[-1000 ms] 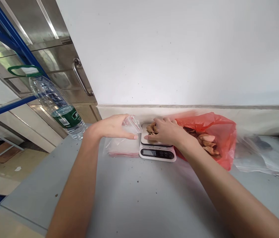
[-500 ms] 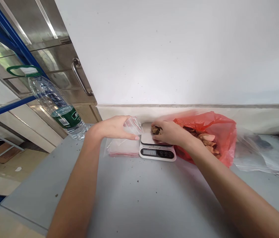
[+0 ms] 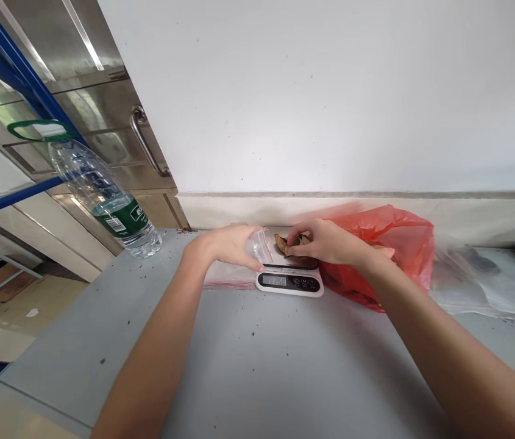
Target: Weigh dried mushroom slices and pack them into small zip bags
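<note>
A small white kitchen scale (image 3: 290,285) with a black button panel sits on the grey table near the wall, its display lit. Dried brown curled pieces (image 3: 281,244) lie on its platform, and my right hand (image 3: 323,242) pinches at them from the right. Between the thumb and fingers of my left hand (image 3: 232,245) is a clear zip bag (image 3: 261,245) with a red seal line, at the platform's left side. Partly under that hand lies a stack of flat zip bags (image 3: 227,277). Just right of the scale, a red plastic bag (image 3: 408,244) is mostly behind my right wrist.
A large water bottle (image 3: 122,216) with a green handle and label stands at the left. Clear plastic bags (image 3: 481,286) lie right of the red bag. The white wall (image 3: 330,110) rises directly behind the table (image 3: 248,366), which has dark crumbs on it.
My left hand has moved right with the zip bag, up to the platform. My right hand has lifted slightly and shifted right, leaving more brown pieces showing. The scale's reading has changed.
</note>
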The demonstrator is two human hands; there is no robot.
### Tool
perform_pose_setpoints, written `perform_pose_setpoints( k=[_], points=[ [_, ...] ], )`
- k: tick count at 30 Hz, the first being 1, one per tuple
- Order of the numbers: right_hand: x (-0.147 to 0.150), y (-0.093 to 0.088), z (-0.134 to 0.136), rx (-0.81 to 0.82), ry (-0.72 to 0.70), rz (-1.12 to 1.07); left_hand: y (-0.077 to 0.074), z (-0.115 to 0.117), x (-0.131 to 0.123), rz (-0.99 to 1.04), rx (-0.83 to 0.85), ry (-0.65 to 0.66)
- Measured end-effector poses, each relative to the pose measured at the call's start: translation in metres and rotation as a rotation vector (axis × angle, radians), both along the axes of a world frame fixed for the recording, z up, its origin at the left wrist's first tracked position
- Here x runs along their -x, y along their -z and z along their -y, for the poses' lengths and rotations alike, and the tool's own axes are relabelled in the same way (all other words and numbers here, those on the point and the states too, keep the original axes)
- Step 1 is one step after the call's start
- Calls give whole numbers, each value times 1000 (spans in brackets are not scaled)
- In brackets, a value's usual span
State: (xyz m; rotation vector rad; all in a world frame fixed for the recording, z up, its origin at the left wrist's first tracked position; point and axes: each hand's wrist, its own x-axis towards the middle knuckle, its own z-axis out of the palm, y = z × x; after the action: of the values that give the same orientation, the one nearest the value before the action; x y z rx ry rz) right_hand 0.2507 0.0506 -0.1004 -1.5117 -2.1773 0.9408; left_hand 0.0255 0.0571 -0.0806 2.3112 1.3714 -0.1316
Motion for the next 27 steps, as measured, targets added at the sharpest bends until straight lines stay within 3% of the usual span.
perform_pose_setpoints(
  k=[8,14,17,22,27],
  points=[
    [-12,3,-8,20,-59,-186,5,-2,-1,21,-15,-42],
    [-7,-6,0,39,-100,-323,2,2,-11,223,34,43],
    [-1,-13,6,-11,-94,-409,0,5,-14,371,31,78],
    [4,-18,13,-81,-32,-508,-4,9,-14,462,-89,28],
    [2,-23,15,-205,-6,-601,-9,16,-14,559,67,-44]
  ],
)
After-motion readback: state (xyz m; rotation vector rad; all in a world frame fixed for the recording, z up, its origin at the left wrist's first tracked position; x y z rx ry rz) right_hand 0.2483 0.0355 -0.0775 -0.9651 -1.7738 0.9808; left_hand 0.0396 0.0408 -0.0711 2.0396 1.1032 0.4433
